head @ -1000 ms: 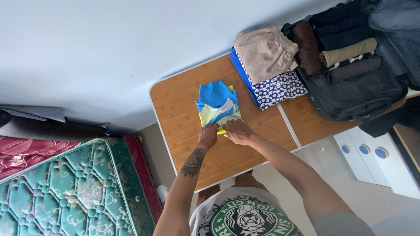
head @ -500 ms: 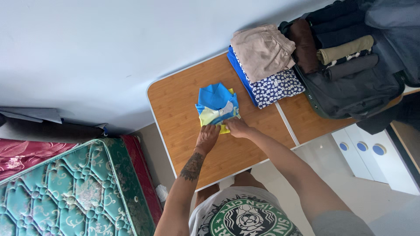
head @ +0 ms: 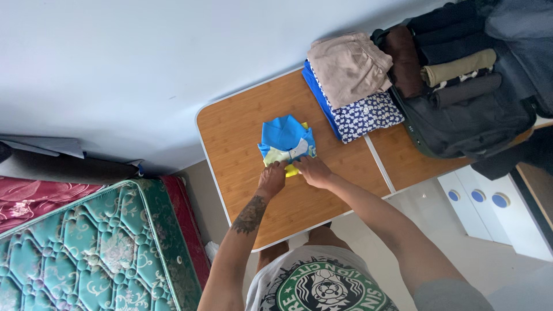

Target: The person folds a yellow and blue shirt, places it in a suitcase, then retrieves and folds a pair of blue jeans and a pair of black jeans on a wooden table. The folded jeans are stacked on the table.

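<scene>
Two hands press a small folded cloth on the bench (head: 242,173).
The blue and yellow cloth (head: 286,140) lies just past both hands, tidier than before; left hand (head: 272,179) and right hand (head: 311,171) pinch its near edge, as earlier.

At the centre of the frame, the left hand (head: 272,179) and right hand (head: 311,170) press on the near edge of a folded blue and yellow garment (head: 286,140) lying on the wooden desk (head: 242,132). Toward the upper right sits a stack of folded clothes (head: 351,86), just beside an open dark suitcase (head: 466,109). A green mattress (head: 86,247) fills the lower left.
</scene>
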